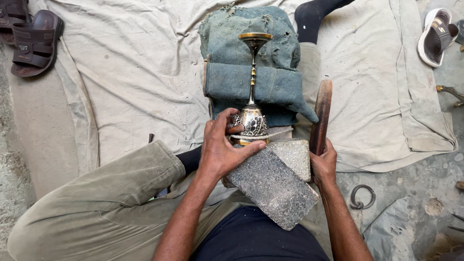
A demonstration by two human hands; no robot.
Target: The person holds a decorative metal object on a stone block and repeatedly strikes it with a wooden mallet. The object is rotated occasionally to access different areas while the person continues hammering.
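Two bare hands worked over the person's lap on the cloth-covered floor. The left hand had its fingers curled around the engraved base of a brass goblet-shaped piece, gripping it; the thumb lay along the near rim, hiding part of that base. The piece lay with its thin stem pointing far, its cup end resting on a folded blue-green cloth. The right hand held a long dark wooden stick; its fingers were closed about the lower end, though most of them were hidden behind the hand. Two grey stone blocks sat between the hands, just near the base, covering whatever lay under it. Sandals at far left were cut off by the edge. A small metal ring lay on the floor at right.
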